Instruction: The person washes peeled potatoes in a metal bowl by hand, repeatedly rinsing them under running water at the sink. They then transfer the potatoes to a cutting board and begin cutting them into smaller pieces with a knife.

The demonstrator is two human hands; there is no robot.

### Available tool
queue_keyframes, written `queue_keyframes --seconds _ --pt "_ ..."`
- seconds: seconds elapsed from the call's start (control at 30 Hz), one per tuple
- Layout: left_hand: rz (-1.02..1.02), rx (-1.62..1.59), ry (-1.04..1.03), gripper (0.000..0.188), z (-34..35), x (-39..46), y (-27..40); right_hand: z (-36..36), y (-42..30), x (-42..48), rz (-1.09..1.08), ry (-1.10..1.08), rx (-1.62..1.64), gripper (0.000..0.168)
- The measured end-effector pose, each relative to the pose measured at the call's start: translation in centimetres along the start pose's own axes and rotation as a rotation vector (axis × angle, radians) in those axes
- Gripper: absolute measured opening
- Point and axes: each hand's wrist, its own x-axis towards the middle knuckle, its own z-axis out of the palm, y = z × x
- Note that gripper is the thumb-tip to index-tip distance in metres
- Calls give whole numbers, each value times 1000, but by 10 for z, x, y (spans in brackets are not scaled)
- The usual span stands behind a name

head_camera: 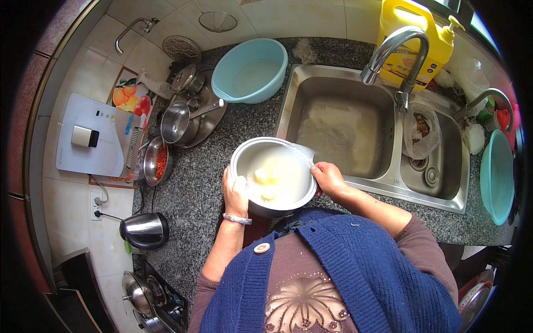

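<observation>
Both my hands hold a round metal pot (239, 160) with a pale inside at the front left corner of the sink. Cloudy whitish water (291, 179) lies in it, around a few pale yellow lumps (266, 179) whose kind I cannot tell. Clear liquid appears to run over the pot's right rim towards the large steel sink basin (343, 125). My left hand (236, 193) grips the left rim, thumb on top, fingers hidden along the outer wall. At the right rim, my right hand (329, 177) grips the edge.
A light blue plastic basin (218, 89) stands behind the pot. The chrome faucet (410, 37) arches over the sink; the smaller bowl holds a plastic bag (431, 137). Saucepans (173, 120), a bowl of red pieces (150, 160) and an electric kettle (143, 230) line the left side.
</observation>
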Motion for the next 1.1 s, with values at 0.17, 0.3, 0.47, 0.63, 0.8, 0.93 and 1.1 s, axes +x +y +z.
queue_keyframes --seconds 0.17,0.3,0.47,0.63,0.8,0.93,1.1 --pt "27 57 5 34 -1 3 -12 0 1 1 10 6 17 30" --pt "32 47 6 34 1 3 -13 -1 2 2 9 9 11 30" --pt "33 76 2 35 1 4 -12 -2 4 4 5 7 11 31" --pt "54 72 2 38 2 6 -12 -2 3 5 14 4 16 31" --pt "30 13 7 37 6 6 -8 -2 0 3 35 3 58 32" --pt "46 70 5 36 4 8 -14 -3 -1 3 40 -1 51 33" --pt "75 92 6 36 5 10 -15 -3 1 4 47 4 66 33"
